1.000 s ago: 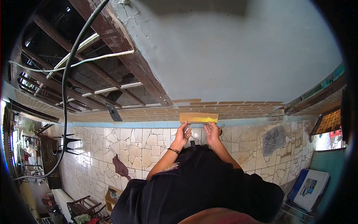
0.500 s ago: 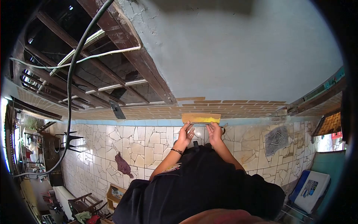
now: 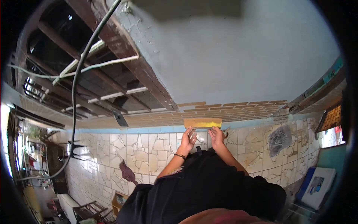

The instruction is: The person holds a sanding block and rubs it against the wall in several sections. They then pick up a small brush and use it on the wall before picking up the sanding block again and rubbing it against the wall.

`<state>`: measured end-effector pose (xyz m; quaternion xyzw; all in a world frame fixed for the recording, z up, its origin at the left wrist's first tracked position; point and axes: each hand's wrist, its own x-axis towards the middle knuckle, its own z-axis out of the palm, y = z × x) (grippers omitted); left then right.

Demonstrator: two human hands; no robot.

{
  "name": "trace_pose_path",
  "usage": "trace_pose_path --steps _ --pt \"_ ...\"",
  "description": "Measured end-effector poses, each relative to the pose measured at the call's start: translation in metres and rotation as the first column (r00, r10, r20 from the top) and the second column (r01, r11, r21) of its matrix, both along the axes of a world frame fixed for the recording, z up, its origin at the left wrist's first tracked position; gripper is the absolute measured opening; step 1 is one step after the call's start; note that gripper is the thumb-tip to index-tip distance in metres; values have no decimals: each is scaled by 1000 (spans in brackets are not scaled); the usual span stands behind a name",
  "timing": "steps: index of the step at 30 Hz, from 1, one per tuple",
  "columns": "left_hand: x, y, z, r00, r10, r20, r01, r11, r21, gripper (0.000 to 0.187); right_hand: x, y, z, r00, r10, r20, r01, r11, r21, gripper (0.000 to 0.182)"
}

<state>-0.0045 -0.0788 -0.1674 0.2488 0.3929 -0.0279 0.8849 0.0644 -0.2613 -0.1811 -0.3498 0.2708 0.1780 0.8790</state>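
Observation:
Both hands grip a flat tan strip (image 3: 195, 122) with a bright yellow patch on its right half and a greyish lower edge. My left hand (image 3: 188, 138) pinches that edge near the strip's left end, with a dark bracelet on the wrist below. Toward the right end, my right hand (image 3: 216, 136) holds the same edge between thumb and fingers. The strip is level and overlaps the foot of the brick-patterned wall (image 3: 156, 118) in this view.
A crazy-patterned tile floor (image 3: 149, 149) runs along the wall. On it lie a purplish cloth (image 3: 127, 172) at left and a grey patterned mat (image 3: 279, 141) at right. A black cable (image 3: 74, 97) hangs at left, and a white-and-blue box (image 3: 317, 187) stands lower right.
The view has tilted slightly, so the wall base, strip and hands appear a little lower. Both hands keep the same hold on the strip.

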Motion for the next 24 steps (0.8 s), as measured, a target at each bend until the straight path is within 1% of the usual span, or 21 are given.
trace_pose_path --steps 4,5,8,11,20,24 --pt "2 0 13 1000 -18 -20 18 1000 23 51 3 3 1 1000 -13 12 13 1000 -1 34" --pt "4 0 14 1000 -20 -23 21 1000 20 50 5 3 3 1000 -30 -2 30 999 23 31" --pt "8 -2 16 1000 -17 -26 17 1000 13 51 9 2 9 1000 -26 -14 27 1000 12 28" --pt "15 -2 17 999 -4 -32 4 1000 11 51 12 1 10 1000 -8 -3 8 1000 11 33" --pt "18 -5 16 999 -21 -36 22 1000 16 51 17 -4 4 1000 0 -22 0 1000 29 32" --pt "16 -8 16 999 -19 -31 20 1000 21 52 15 -6 8 1000 9 0 -9 999 40 32"
